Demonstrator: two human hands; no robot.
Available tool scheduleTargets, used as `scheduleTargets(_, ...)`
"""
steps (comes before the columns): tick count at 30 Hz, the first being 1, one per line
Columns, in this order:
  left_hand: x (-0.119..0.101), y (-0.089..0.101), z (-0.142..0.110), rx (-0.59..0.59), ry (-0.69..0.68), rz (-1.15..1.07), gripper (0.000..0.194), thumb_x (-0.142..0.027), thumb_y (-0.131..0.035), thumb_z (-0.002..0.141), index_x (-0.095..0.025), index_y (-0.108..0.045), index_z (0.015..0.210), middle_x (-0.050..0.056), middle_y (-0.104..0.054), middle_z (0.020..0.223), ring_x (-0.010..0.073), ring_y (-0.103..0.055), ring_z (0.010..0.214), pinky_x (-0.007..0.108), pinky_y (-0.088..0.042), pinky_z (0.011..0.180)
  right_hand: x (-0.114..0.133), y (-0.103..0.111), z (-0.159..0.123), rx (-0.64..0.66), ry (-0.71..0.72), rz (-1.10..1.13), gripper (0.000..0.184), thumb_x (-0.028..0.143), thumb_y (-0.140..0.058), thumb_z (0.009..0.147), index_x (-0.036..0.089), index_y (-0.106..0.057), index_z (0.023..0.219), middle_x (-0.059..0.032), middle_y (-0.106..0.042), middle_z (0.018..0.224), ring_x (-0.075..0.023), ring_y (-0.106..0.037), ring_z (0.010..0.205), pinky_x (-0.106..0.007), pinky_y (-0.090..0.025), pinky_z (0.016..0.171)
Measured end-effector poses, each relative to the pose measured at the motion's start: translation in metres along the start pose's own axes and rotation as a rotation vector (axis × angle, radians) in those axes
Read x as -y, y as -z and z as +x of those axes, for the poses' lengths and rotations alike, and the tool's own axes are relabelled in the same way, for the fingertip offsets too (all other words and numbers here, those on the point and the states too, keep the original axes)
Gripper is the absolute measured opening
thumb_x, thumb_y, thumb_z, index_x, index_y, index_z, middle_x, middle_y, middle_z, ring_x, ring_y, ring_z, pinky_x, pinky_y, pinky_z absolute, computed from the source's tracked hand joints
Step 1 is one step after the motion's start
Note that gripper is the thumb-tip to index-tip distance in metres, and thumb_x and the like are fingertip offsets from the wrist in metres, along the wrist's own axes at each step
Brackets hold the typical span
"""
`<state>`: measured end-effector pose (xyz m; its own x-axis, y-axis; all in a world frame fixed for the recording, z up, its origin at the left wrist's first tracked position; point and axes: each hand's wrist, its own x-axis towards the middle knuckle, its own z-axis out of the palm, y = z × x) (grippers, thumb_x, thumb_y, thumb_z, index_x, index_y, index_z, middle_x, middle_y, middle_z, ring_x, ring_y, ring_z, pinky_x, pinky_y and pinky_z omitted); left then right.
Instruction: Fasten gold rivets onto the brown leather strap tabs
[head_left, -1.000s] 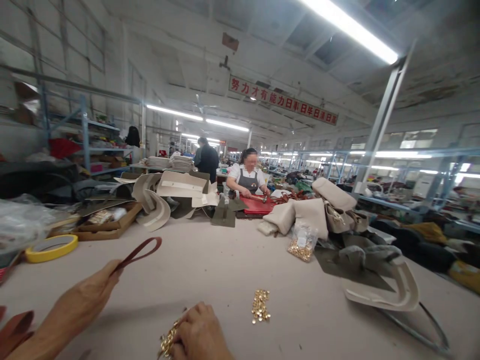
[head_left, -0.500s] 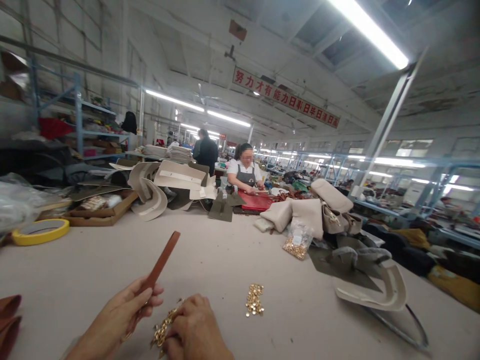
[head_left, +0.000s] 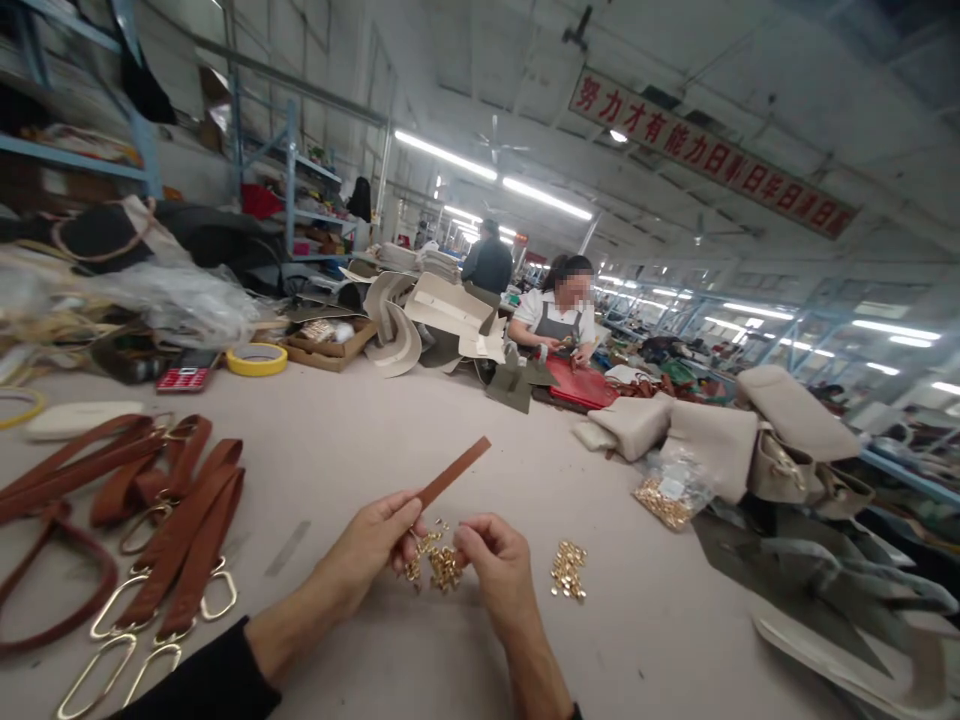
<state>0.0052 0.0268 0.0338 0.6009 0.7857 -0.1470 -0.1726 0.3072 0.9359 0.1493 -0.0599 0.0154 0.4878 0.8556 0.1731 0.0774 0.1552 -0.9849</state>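
The bench (head_left: 322, 420), the largest item noted, carried a group of brown straps (head_left: 176, 535) on the left and a clear bag (head_left: 670, 490) of small gold pieces on the right.

Both hands were above the bench. The left hand (head_left: 394, 525) pinched a single brown strip (head_left: 457, 472) between thumb and fingers, its lower end hidden in the grip. The right hand (head_left: 496, 555) was just beside the nearer pile (head_left: 445, 570) of gold studs, thumb and fingertips drawn close; whether a stud was pinched could not be told.

The strip pointed forward and to the right from the left hand. It ran out nearly straight, so it was judged light and fairly stiff, yet bendable, and unlikely to slip. Its flat faces, close to the end, were considered the soundest hold.

The studs were the smallest items, with a second pile (head_left: 568, 570) right of the right hand. They were judged hard, light and slippery, apt to roll or scatter, and best lifted singly by the rim with the fingertips.
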Motion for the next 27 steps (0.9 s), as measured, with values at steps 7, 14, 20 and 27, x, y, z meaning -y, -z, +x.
scheduleTargets(7,0.001,0.003,-0.004,0.040,-0.029,-0.031,0.044,-0.046,-0.060,0.080,-0.015,-0.065,0.111,-0.003,-0.053,0.074,0.0068,-0.043,0.050,0.018,-0.030,0.043,0.001,-0.001,-0.002,0.001,-0.136,0.115,0.033,0.041,-0.080,0.066,0.014,-0.073,0.085,-0.0040,-0.071,0.062,-0.0157,-0.063,0.056,-0.029,-0.052,0.061)
scheduleTargets(14,0.001,-0.004,-0.006,0.141,-0.100,0.070,0.047,-0.022,-0.069,0.072,-0.014,-0.065,0.117,0.006,-0.071,0.102,0.0208,-0.062,0.096,0.029,-0.046,0.086,0.004,-0.005,-0.008,0.043,-0.114,0.257,0.026,0.037,-0.080,0.069,0.016,-0.070,0.080,-0.0023,-0.070,0.065,-0.0147,-0.064,0.058,-0.028,-0.053,0.062)
scheduleTargets(20,0.004,-0.006,-0.007,0.164,-0.148,0.197,0.029,-0.026,-0.066,0.075,-0.012,-0.071,0.100,0.004,-0.072,0.081,0.0178,-0.063,0.073,0.026,-0.048,0.069,0.006,-0.012,-0.009,0.116,-0.133,0.199,0.027,0.038,-0.079,0.070,0.014,-0.070,0.077,-0.0036,-0.070,0.063,-0.0145,-0.063,0.056,-0.028,-0.052,0.058)
scheduleTargets(27,0.008,-0.005,-0.007,0.189,-0.196,0.276,0.026,-0.024,-0.058,0.078,-0.016,-0.072,0.100,0.002,-0.071,0.079,0.0191,-0.064,0.080,0.026,-0.049,0.074,0.003,-0.014,-0.006,0.080,-0.174,0.187,0.029,0.038,-0.082,0.064,0.014,-0.071,0.075,-0.0018,-0.069,0.060,-0.0129,-0.061,0.051,-0.026,-0.052,0.054)
